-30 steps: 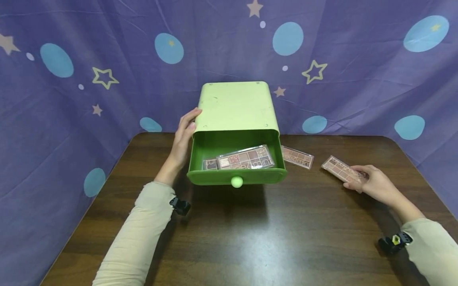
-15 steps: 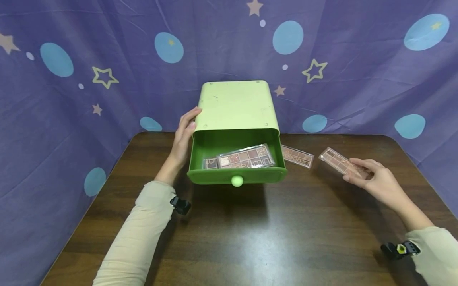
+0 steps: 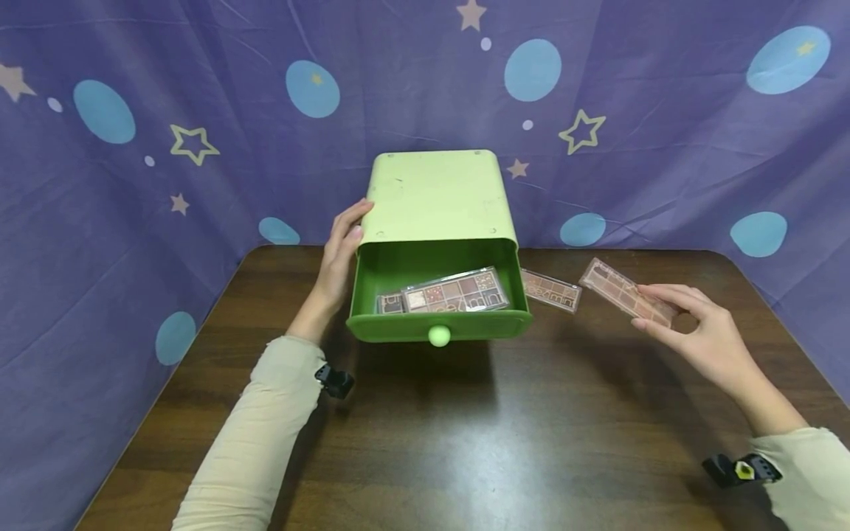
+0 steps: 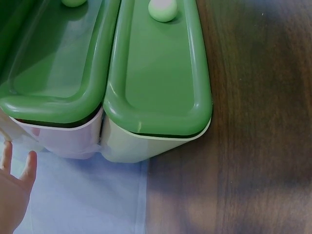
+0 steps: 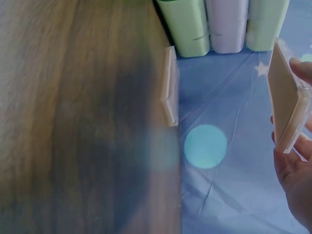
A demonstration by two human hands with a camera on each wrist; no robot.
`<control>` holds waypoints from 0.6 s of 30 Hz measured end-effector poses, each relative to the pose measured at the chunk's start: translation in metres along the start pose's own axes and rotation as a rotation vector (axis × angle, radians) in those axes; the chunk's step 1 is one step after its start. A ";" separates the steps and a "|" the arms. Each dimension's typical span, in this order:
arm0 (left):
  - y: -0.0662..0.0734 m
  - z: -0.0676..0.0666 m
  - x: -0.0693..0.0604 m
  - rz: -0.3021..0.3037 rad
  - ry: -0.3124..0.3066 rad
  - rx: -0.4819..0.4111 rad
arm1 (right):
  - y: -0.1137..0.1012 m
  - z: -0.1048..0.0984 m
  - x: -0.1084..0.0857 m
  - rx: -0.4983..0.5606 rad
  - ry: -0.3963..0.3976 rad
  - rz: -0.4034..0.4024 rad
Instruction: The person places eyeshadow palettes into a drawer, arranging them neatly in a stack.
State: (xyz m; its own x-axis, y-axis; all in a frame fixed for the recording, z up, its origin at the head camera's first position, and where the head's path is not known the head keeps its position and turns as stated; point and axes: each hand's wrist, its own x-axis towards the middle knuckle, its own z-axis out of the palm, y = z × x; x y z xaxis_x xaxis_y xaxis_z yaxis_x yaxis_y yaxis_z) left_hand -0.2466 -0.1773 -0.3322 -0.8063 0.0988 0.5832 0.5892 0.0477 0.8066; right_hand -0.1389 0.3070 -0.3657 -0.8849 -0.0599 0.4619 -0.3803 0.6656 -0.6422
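Table [image 3: 412,457] bears a green cabinet [image 3: 438,195], its drawer [image 3: 392,330] pulled out. Left hand [image 3: 339,254], fingers extended, touches the cabinet's left side; right of the cabinet, the right hand [image 3: 707,332] pinches one palette [image 3: 614,286]. Between lies another palette [image 3: 550,292]; more palettes [image 3: 458,295] inside.

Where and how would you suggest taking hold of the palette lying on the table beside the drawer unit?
I would pinch the palette across its long edges near the right end, coming from above and the right: it lies flat on the table, and the open drawer hides its left end in the head view.
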 end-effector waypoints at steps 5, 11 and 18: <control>-0.001 0.000 0.000 -0.003 0.001 -0.001 | -0.011 0.000 0.003 0.061 0.035 -0.103; -0.001 0.000 0.000 -0.008 0.002 0.000 | -0.028 0.001 0.006 0.124 0.042 -0.212; 0.000 0.000 0.001 -0.014 0.003 -0.004 | -0.047 0.003 0.011 0.146 0.028 -0.309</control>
State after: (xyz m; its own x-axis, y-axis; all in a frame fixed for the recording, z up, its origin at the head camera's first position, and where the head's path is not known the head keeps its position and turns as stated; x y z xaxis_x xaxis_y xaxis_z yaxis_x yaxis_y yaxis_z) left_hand -0.2474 -0.1768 -0.3321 -0.8145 0.0956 0.5723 0.5779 0.0447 0.8149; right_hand -0.1312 0.2731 -0.3322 -0.7153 -0.2202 0.6633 -0.6652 0.5055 -0.5495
